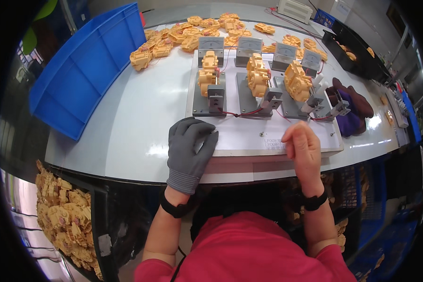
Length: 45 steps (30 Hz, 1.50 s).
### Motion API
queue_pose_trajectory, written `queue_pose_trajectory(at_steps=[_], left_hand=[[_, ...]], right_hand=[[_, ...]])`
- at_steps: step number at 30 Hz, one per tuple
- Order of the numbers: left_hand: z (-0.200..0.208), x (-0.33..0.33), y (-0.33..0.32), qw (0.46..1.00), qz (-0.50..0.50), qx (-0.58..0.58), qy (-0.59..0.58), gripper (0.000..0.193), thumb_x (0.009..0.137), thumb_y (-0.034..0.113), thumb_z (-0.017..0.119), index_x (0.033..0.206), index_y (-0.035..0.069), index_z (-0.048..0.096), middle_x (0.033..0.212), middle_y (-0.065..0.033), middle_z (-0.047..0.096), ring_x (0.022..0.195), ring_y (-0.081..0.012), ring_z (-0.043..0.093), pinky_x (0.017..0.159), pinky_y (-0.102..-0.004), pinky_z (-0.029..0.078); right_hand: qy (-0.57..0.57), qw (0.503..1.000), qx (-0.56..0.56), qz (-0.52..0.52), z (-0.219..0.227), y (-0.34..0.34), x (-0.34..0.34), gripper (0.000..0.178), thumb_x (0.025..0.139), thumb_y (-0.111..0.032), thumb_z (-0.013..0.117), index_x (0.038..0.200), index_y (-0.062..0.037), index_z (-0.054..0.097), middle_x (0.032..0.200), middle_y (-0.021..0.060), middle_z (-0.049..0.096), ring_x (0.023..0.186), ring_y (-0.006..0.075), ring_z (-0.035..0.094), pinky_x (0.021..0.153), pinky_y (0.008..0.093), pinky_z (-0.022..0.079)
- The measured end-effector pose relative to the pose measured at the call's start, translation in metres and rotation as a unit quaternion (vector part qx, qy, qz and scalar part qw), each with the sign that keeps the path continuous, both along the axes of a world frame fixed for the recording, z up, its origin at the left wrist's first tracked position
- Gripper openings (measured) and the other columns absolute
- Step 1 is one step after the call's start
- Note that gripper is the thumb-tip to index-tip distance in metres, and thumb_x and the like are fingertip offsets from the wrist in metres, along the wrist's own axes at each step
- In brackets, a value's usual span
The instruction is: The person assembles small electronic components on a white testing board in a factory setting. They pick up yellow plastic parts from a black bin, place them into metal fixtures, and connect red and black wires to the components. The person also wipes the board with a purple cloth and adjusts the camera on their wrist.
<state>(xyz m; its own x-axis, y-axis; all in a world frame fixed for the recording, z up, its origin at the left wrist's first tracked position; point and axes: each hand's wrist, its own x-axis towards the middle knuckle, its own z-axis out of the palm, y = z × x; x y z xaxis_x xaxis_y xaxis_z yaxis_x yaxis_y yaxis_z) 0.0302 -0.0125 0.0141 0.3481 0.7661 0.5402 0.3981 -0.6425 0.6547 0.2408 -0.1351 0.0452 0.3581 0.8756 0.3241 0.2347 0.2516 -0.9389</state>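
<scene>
My left hand (189, 148), in a grey knit glove, rests at the front left of a white test board (239, 127). Its fingers bend forward and the thumb stands apart; I see nothing held. Over the board's front right, my bare right hand (304, 148) is closed, fingers curled against the thumb. Whatever is inside it, if anything, is hidden. Beyond my hands, three yellow plastic gear housings (208, 77), (257, 77), (297, 83) sit upright in grey metal fixtures (215, 96) with red and black wires. Analog meters (211, 45) stand behind them.
A blue bin (87, 70) stands at the left. Several loose yellow housings (188, 35) lie across the back. At the right are a purple and brown cloth bundle (352, 108) and a black tray (357, 54). A crate of yellow parts (68, 216) sits below the left edge.
</scene>
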Motion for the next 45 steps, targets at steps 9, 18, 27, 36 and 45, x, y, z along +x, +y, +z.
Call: queue_pose_trajectory(at_steps=[9,18,27,36,45], left_hand=[[0.001,-0.001,-0.002,1.000,-0.002,-0.007,-0.001,0.014,0.080,0.017,0.071,0.092,0.009,0.069,0.098,-0.0078,0.063,0.104,-0.0284,0.054,0.092,-0.0388,0.042],[-0.003,-0.002,-0.001,0.999,-0.014,-0.035,-0.016,0.015,0.083,0.018,0.069,0.096,0.010,0.069,0.104,-0.0094,0.062,0.106,-0.0298,0.052,0.093,-0.0390,0.042],[-0.002,0.000,0.001,0.999,-0.015,-0.038,-0.006,0.017,0.085,0.017,0.068,0.099,0.008,0.068,0.105,-0.0111,0.062,0.107,-0.0308,0.051,0.092,-0.0395,0.043],[0.067,-0.025,0.061,0.976,-0.117,-0.181,-0.022,0.037,0.097,0.026,0.056,0.120,-0.003,0.058,0.110,-0.0111,0.063,0.102,-0.0173,0.058,0.090,-0.0297,0.047],[0.101,0.061,0.139,0.932,-0.143,-0.254,0.216,0.059,0.078,0.021,0.067,0.128,-0.001,0.047,0.097,-0.0117,0.062,0.083,-0.0183,0.062,0.064,-0.0307,0.053]], right_hand=[[0.021,0.996,0.046,0.074,0.000,0.049,-0.047,0.022,0.095,-0.013,0.059,0.115,-0.0045,0.054,0.091,0.0005,0.058,0.079,0.0068,0.053,0.067,0.0218,0.044],[-0.006,0.995,0.060,0.075,-0.001,0.071,-0.061,0.040,0.093,-0.016,0.062,0.129,-0.0040,0.048,0.111,0.0097,0.055,0.089,0.0138,0.055,0.071,0.0259,0.047],[-0.009,0.992,0.078,0.097,-0.002,0.080,-0.064,0.039,0.094,-0.015,0.061,0.131,-0.0087,0.049,0.104,0.0065,0.057,0.090,0.0111,0.055,0.074,0.0249,0.045],[-0.020,0.987,0.087,0.132,0.002,0.075,-0.064,0.033,0.090,-0.017,0.065,0.119,-0.0047,0.056,0.096,0.0072,0.060,0.083,0.0152,0.057,0.077,0.0297,0.049],[-0.050,0.981,0.167,0.089,-0.013,0.083,-0.060,0.034,0.084,-0.019,0.069,0.112,-0.0033,0.058,0.088,0.0093,0.061,0.077,0.0183,0.059,0.072,0.0322,0.051]])
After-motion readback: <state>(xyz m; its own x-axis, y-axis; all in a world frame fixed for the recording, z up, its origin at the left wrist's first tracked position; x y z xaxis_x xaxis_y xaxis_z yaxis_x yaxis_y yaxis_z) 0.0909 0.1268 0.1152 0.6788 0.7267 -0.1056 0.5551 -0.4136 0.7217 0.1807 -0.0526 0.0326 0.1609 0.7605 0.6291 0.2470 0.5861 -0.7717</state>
